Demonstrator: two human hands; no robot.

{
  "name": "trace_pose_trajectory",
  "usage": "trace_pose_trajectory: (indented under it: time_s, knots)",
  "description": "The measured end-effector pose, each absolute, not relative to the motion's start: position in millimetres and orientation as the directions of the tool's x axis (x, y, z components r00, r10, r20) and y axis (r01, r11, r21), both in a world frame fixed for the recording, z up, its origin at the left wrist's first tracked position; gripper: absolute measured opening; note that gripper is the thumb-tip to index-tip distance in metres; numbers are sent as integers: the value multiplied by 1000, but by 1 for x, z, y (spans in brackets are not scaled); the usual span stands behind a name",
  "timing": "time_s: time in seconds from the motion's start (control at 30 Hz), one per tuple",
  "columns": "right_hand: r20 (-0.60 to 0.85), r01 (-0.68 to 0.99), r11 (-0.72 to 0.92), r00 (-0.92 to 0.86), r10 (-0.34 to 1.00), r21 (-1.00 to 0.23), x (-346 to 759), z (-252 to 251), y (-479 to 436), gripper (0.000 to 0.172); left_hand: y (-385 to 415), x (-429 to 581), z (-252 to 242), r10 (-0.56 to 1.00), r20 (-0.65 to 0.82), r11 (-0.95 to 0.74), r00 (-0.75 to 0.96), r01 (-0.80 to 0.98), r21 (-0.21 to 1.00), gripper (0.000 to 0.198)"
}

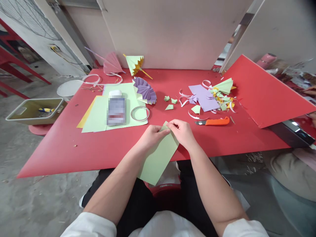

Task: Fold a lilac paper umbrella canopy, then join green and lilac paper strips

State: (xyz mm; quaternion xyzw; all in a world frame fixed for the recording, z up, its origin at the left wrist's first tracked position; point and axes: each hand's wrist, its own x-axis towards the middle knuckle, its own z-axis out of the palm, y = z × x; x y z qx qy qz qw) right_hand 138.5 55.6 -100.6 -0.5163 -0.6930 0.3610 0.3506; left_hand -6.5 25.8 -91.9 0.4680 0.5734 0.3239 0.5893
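Observation:
A sheet of light green paper [159, 158] hangs over the near edge of the red table, its top corner pinched between my two hands. My left hand [154, 136] grips the upper left side with the thumb on top. At the upper right, my right hand [181, 131] is closed on the same corner, fingertips pressed together. Just beyond lie several small green paper scraps [169, 107]. To the right rests an orange utility knife [217, 121] with its blade out. A purple pleated paper fan [144, 90] sits farther back.
On the left, a bottle [116, 110] and a ring-shaped roll of tape [140, 113] lie on green sheets [93, 115]. Paper umbrellas [134, 64] stand at the back. Purple paper [203, 97] and scraps lie right, near a slanted red board [269, 95]. A bin [36, 112] stands left.

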Motion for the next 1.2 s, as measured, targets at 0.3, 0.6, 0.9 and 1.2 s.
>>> trace_pose_trajectory:
  time_s: [0.3,0.6,0.9,1.2]
  knots:
    - [91,444,180,-215,972,-878,138,-99,55,27,25,-7,-91,920,-369,348,132,156,924,41]
    - [42,411,130,-215,976,-903,141,-95,56,28,26,-9,-91,911,-387,365,142,154,918,35]
    - [54,446,155,-231,971,-881,151,-92,59,20,29,-12,-90,889,-427,414,164,107,904,36]
    - [80,438,158,-192,978,-885,144,-93,57,23,26,-6,-91,893,-408,408,189,40,912,28]
